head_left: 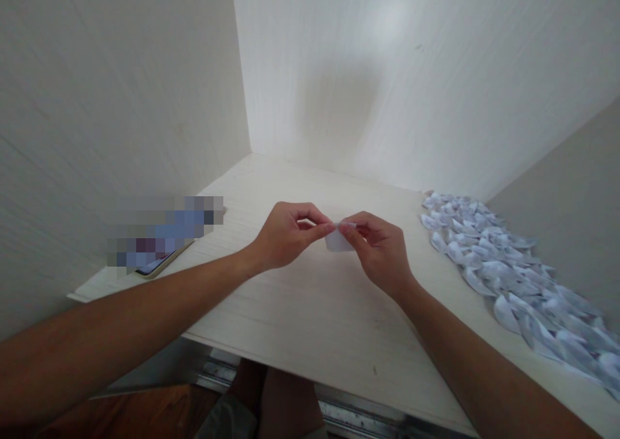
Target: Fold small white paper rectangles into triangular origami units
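Note:
A small piece of white paper is held up a little above the table, in the middle of the head view. My left hand pinches its upper left edge between thumb and forefinger. From the other side my right hand grips the upper right edge, thumb toward me. The top edge looks folded or bent between the two pinches, while the lower part hangs flat. The fingers hide some of the sheet.
Overlapping folded white paper pieces form a long pile along the table's right side. A phone, partly blurred out, leans by the left wall. Pale walls enclose the white table at the left, back and right.

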Demonstrator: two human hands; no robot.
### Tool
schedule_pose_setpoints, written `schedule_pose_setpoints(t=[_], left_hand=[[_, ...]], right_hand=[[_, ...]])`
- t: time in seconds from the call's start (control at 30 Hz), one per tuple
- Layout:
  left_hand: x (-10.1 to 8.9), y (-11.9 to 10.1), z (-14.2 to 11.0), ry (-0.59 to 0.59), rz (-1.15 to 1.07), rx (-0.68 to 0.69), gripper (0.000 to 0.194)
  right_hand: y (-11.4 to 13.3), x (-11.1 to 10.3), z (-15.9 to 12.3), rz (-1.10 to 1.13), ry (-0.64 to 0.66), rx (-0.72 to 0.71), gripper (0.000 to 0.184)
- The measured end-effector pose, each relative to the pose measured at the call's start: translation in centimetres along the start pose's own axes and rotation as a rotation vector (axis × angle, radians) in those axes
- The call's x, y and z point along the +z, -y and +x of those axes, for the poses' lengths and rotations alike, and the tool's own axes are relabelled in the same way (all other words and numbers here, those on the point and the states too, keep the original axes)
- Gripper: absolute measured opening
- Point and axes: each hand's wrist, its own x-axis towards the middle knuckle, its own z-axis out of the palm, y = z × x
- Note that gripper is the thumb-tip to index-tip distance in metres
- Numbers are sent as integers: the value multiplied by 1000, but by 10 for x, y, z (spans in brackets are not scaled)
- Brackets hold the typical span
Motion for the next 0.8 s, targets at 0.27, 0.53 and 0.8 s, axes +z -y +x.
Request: schedule_pose_setpoints(t=[0.27,0.53,0.8], left_hand=[[-4,0,0,38,97,10,23],[-1,5,-1,17,85,137,20],[-2,2,-3,9,161,271,17]], right_hand=[[5,-1,0,-136,5,-71,17],[11,-6,1,-266,-49,-294,12],[12,-5,0,-316,-34,-333,10]])
